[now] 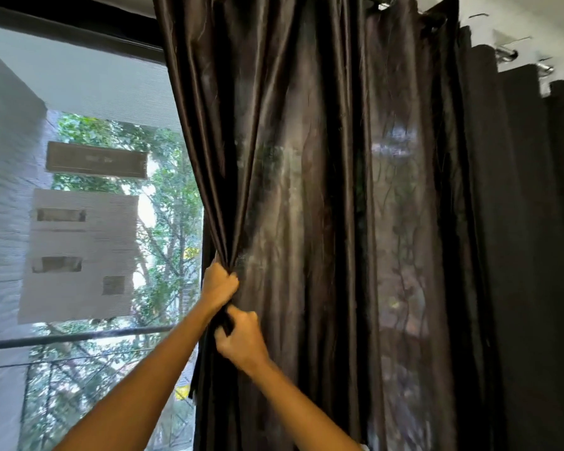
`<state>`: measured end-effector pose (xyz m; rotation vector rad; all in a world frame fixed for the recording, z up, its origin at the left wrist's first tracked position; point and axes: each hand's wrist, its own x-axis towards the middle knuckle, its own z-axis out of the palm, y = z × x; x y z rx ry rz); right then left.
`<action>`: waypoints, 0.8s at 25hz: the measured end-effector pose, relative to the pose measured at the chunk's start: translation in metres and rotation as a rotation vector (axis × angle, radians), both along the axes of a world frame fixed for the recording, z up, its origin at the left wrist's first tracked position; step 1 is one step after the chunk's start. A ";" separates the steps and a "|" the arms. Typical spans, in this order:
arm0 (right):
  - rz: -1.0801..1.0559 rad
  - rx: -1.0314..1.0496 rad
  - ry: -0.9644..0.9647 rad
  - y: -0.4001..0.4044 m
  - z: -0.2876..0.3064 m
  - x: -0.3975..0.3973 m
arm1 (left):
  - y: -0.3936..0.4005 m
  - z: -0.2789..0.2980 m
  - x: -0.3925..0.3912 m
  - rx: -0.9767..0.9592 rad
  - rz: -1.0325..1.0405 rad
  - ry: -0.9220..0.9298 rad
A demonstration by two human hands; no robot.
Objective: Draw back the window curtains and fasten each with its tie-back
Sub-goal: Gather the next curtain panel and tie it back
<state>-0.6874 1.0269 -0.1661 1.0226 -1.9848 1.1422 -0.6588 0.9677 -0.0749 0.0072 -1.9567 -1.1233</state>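
Left hand clenched round the leading edge of the curtain, fingers wrapped tight into a gathered knot of folds; right hand just below it on the same edge, fingers curled into the cloth, thumb side up. Both grips stacked on the edge, likely to bunch the fabric into one bundle before pulling it aside — one hand anchoring the pleats, the other collecting slack beneath. Folds fanning upward from the upper grip toward the rod, showing tension drawn diagonally from the top. Curtain dark brown, satiny, creased, thin enough to let daylight and foliage show faintly through the middle. Hanging from the rod, covering everything right of the hands; edge running down from the top to the grips, then dropping straight below. Window uncovered left of the curtain, mesh screen, trees and a pale building beyond, a railing low down. Second, darker panel right of the curtain, hanging undisturbed. No tie-back visible; fastening judged not yet begun.
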 end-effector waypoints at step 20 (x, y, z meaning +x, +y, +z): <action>-0.289 -0.426 -0.233 0.124 0.235 -0.008 | 0.014 0.005 0.004 0.106 -0.084 -0.114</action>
